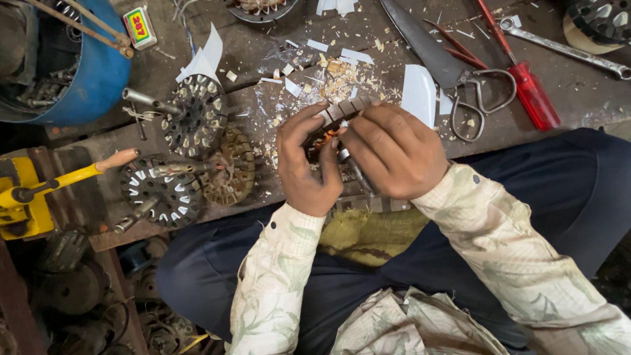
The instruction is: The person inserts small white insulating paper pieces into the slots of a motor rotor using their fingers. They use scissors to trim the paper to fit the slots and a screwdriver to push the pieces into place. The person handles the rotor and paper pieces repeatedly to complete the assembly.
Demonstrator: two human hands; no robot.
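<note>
Both my hands, left hand (306,167) and right hand (393,152), close tight around one motor armature (340,113). Three more armatures (195,122) lie left; one scissors (453,72), one red screwdriver (526,85) far right.

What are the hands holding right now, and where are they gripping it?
Both hands, left hand and right hand, clasp a slotted motor armature around its sides; the fingers cover most of it.

A worn wooden workbench (263,52), littered with shavings (338,75) and paper scraps (419,92), fills the scene; a blue drum (98,72) stands at its corner, dark floor (39,322) below in dim light.
</note>
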